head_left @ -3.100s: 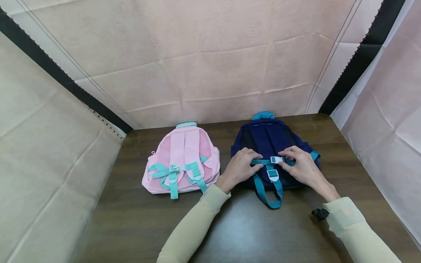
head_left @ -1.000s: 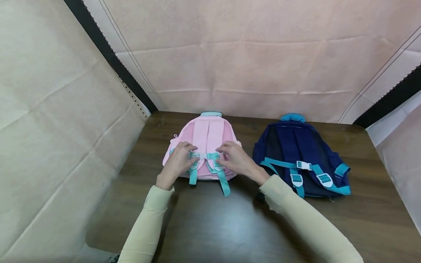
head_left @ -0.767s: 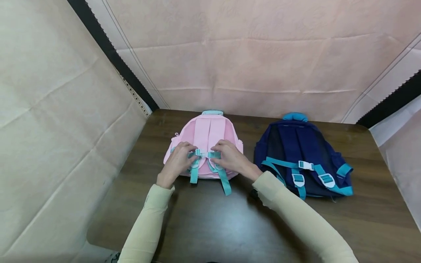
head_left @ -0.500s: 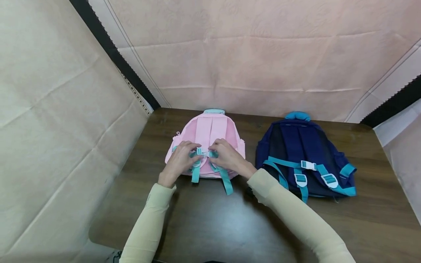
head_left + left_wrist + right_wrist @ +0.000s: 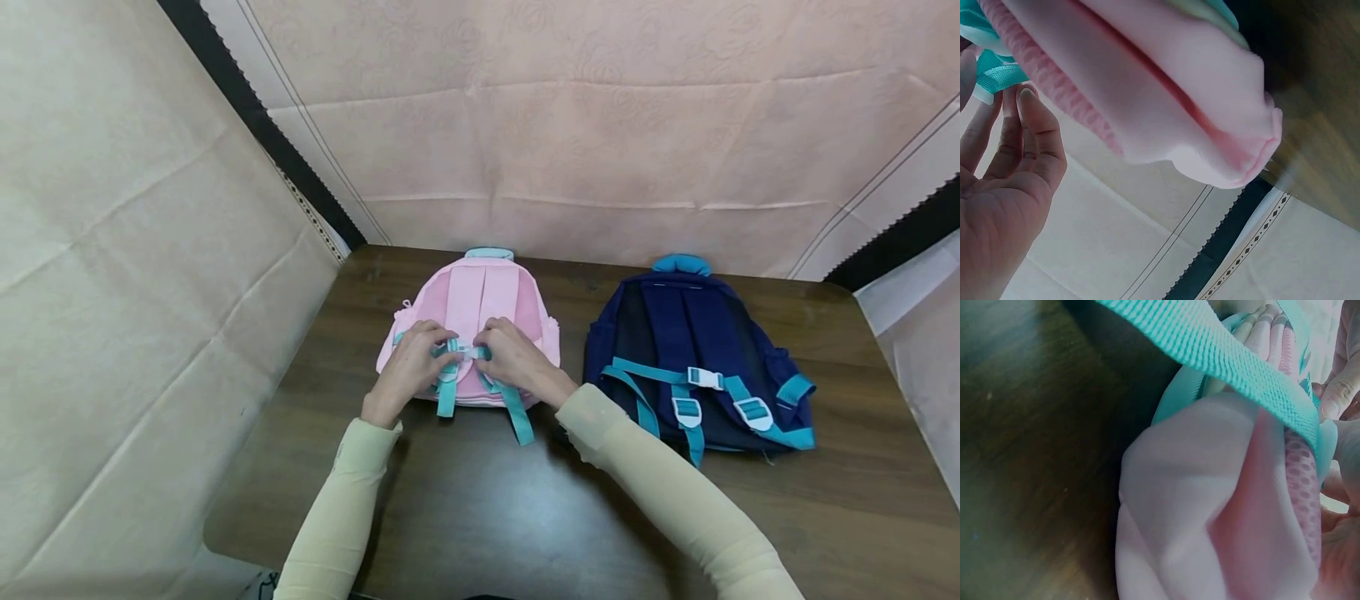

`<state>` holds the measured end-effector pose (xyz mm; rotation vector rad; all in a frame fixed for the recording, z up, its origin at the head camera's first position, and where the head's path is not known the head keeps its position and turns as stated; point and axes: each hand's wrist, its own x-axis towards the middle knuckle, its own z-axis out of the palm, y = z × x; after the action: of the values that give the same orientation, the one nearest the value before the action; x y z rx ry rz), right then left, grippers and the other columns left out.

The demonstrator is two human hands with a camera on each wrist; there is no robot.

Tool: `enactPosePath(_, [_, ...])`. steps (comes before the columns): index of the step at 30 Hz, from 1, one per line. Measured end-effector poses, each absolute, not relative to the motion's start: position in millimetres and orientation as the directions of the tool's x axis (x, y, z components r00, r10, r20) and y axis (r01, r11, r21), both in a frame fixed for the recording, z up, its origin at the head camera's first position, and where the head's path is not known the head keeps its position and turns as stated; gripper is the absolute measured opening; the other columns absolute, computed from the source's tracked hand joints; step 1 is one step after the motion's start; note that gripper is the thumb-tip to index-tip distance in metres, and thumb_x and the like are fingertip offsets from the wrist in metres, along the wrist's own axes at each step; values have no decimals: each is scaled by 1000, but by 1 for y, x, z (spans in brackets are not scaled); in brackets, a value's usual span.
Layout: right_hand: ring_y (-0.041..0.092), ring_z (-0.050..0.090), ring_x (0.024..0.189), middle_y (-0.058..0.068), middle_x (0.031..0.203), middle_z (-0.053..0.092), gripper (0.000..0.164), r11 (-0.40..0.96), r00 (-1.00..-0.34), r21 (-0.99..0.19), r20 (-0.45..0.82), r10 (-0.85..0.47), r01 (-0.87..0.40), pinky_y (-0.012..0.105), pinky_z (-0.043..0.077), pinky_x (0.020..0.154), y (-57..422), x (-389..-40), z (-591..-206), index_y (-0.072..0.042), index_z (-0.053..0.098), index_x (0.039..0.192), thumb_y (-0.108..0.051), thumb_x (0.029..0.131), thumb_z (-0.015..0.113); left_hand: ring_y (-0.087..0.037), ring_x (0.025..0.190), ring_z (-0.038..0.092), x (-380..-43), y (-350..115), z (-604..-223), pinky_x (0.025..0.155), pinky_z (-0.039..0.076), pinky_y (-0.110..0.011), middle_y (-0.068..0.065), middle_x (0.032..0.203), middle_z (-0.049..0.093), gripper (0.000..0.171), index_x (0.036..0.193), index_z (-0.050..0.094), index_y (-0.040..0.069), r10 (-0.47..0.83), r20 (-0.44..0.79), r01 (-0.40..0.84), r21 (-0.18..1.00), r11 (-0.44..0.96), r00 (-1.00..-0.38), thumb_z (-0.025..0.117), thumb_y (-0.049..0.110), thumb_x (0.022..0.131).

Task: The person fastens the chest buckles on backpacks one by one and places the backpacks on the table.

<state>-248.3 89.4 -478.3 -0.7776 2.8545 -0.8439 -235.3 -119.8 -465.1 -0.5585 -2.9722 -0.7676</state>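
Observation:
A small pink backpack (image 5: 483,287) lies with its shoulder straps facing up. Low on its back, a pale buckle (image 5: 467,352) sits between my two hands, with turquoise webbing on either side. My left hand (image 5: 408,364) pinches the turquoise webbing (image 5: 1000,76) on the left of the buckle, thumb and fingertips on it. From the other side my right hand (image 5: 517,358) pinches the right-hand webbing, its fingertips close to the buckle. A loose turquoise strap end (image 5: 1229,365) crosses the pink fabric in the right wrist view. Fingers partly hide the buckle, and I cannot tell whether its halves are joined.
To the right lies a navy backpack (image 5: 682,312), its blue straps linked by a white buckle (image 5: 705,378). Both bags rest on a dark wooden table (image 5: 480,517). Pale cloth walls (image 5: 600,158) stand behind and at the sides.
Both hands have left the navy backpack's buckle and moved left to the pink backpack. Over the last second the right hand has shifted left, closer to the left hand at the pink bag's buckle.

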Motion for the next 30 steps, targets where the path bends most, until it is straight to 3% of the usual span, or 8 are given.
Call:
enactPosePath(6, [25,63,103,14,119,75,31,690,-871,-572,93,-483,-443,35,60,91,93,-247,-480,-3,81,126,-14,97,83,-29,107,58,-234,-121,-466,93,55,-42,-13,113,67,38,129,79,5,321,112,332,498,801,-941,87,20,94])
enactPosePath(12, [25,65,104,14,119,75,31,638,-860,-616,134,-493,-462,39,61,97,97,-245,-478,-1,80,126,-13,97,83,-28,98,61,-235,-123,-465,86,52,-40,-12,103,73,37,126,80,3,324,120,337,533,776,-938,87,18,94])
enactPosePath(30, [26,68,105,14,118,75,30,591,-864,-656,203,-461,-469,43,62,98,113,-244,-474,-2,81,124,-12,96,83,-21,85,61,-240,-126,-468,70,49,-26,-12,99,74,33,126,80,5,307,101,300,629,717,-946,86,15,95])
